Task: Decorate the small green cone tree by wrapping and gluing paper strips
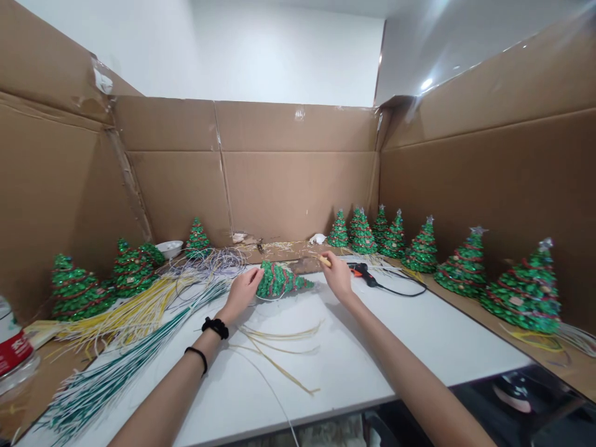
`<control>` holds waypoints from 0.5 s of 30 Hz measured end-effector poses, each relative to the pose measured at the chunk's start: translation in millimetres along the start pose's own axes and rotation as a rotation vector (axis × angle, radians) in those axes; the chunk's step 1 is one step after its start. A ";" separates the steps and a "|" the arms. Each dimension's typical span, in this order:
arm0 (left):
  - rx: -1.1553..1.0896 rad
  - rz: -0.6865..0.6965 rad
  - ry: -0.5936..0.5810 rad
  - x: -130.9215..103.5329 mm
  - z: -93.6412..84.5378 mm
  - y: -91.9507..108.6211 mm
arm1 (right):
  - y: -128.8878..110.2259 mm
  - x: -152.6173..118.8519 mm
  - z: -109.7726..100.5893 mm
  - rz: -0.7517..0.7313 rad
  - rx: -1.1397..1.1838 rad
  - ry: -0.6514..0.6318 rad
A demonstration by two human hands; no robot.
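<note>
My left hand, with two black bands on its wrist, is closed at the base end of a small green Christmas tree. The tree lies tilted on its side, tip pointing right, with reddish garland round it and a pale strand hanging below. Right of the tip, my right hand is pinching a short tan stick-like tool; a thin end seems to reach left, too faint to name. Just beyond that hand rests a black and orange glue gun with its cable. Thin yellow strands lie on the white table nearer me.
Finished-looking trees with star tops line the right side; more trees stand at left. Bundles of yellow strands and green-white strands cover the table's left. A white bowl and a bottle stand there. Cardboard walls surround the table.
</note>
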State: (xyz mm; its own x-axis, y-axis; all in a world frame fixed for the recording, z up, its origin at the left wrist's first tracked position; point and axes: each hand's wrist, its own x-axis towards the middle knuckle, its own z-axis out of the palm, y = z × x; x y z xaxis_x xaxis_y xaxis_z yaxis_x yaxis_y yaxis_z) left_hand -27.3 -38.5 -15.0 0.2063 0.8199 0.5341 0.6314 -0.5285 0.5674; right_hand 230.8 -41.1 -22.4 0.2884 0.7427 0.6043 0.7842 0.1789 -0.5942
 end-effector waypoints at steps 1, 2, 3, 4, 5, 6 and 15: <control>-0.056 -0.011 0.004 1.3 1.5 -1.3 | -1.0 -0.3 0.0 0.002 0.006 -0.012; -0.115 -0.024 0.007 2.6 3.1 -2.7 | -2.0 -0.6 0.2 0.000 0.014 -0.023; -0.176 -0.039 0.006 3.8 4.6 -4.1 | -2.9 -1.0 0.4 -0.005 0.022 -0.035; -0.238 -0.059 0.003 4.9 5.9 -5.3 | -3.7 -1.4 0.9 -0.013 0.029 -0.044; -0.295 -0.084 -0.001 5.9 7.1 -6.3 | -4.3 -1.8 1.5 -0.021 0.033 -0.053; -0.347 -0.115 -0.004 6.6 8.0 -7.0 | -4.7 -2.3 2.2 -0.028 0.035 -0.062; -0.505 -0.234 -0.063 6.0 4.0 -5.4 | -7.3 -7.7 8.2 -0.094 0.046 -0.157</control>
State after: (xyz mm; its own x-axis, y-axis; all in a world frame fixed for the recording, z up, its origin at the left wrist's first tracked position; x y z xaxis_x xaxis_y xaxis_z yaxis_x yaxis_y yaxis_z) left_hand -26.4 -29.9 -17.4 0.1576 0.9314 0.3282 0.2321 -0.3580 0.9044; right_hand 218.4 -42.8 -27.1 0.1231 0.8120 0.5706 0.7764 0.2793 -0.5650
